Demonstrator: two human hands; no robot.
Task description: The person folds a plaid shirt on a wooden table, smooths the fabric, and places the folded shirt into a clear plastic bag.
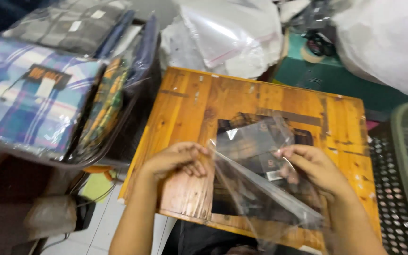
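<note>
1. Holding a clear plastic bag [260, 174] between both hands, you keep it just above the wooden table [190, 108]. Your left hand [175, 160] pinches its left edge with closed fingers, and your right hand [310, 167] pinches its upper right edge in the same way.
2. The bag lies between the two grips. Its long axis runs from the far edge down toward your body, a little to the right, so the loose lower end hangs nearer to your right arm.
3. Through the bag you can see a dark square opening [256, 141] in the table.
4. To the left, packed plaid shirts [29, 99] stand in a pile. Behind the table are white plastic sacks [232, 33], and a perforated basket [402, 189] stands on the right.
</note>
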